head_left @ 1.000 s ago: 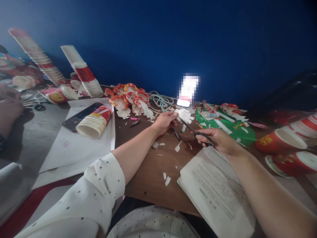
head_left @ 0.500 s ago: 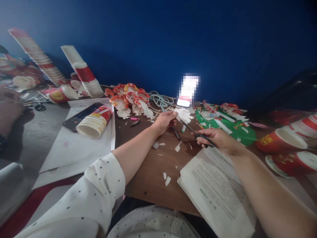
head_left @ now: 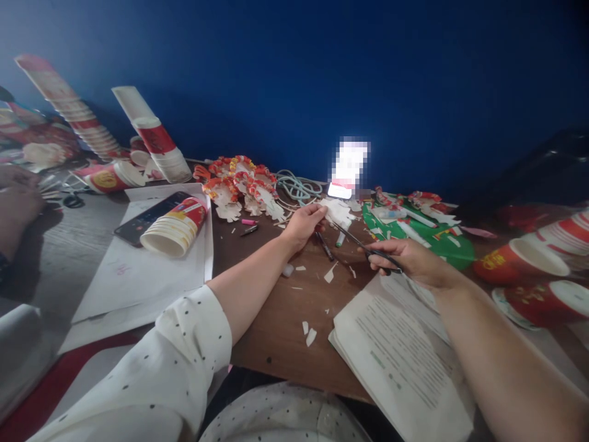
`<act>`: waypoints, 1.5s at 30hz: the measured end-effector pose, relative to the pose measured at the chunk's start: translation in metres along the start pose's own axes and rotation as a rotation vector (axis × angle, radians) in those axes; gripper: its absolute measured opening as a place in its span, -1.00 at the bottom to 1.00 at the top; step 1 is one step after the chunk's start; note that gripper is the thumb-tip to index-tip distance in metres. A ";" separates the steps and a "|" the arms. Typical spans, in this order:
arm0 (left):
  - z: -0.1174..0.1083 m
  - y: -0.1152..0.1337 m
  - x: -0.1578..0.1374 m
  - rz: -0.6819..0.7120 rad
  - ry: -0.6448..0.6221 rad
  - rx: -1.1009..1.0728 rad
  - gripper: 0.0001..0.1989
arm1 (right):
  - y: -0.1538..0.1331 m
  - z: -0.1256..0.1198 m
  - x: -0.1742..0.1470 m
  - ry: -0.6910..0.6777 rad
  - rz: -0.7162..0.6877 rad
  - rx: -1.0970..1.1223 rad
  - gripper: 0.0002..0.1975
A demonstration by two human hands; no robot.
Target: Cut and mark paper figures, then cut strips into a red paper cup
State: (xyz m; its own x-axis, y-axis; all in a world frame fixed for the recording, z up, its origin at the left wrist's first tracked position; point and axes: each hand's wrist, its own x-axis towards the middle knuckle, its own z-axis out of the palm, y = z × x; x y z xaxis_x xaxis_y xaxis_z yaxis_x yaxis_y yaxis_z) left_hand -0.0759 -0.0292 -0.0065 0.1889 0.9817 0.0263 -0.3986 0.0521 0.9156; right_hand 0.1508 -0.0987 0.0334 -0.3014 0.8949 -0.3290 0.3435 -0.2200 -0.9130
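So the left hand [head_left: 301,228] has thumb and fingers pinched on the near left edge of a white cutout [head_left: 341,213], which is held up over the far middle of the bench [head_left: 271,322], just in front of the bright screen [head_left: 350,164] by the blue wall [head_left: 257,73]. Right hand [head_left: 411,261] has its fingers wrapped round the handles of some black scissors [head_left: 384,255], blades pointing back toward the left hand and sitting right by the cutout (too small for me to tell if they're touching it, or how wide they're spread). A black pen [head_left: 324,247] lies below the blades, and white scraps [head_left: 330,274] are scattered nearer the person. There's a printed booklet [head_left: 400,356] under the right forearm, and a green sheet [head_left: 453,250] with bits on it beyond the right hand. Over to the left, a stack of cups [head_left: 175,228] lies on its side, partly over a dark phone [head_left: 138,222], with a pile of red-trimmed cutouts [head_left: 251,187] further back near a pale cable [head_left: 297,186].
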 end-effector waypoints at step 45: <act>-0.003 0.003 0.001 -0.061 0.118 -0.150 -0.82 | 0.006 0.006 0.007 -0.126 0.054 -0.276 -0.55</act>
State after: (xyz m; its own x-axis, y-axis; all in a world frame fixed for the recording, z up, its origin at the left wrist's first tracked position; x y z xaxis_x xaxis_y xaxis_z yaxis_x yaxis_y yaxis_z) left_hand -0.0792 -0.0276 -0.0050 0.1138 0.9901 -0.0825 -0.5207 0.1302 0.8438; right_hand 0.1458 -0.0961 0.0248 -0.3784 0.8256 -0.4186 0.5858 -0.1365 -0.7989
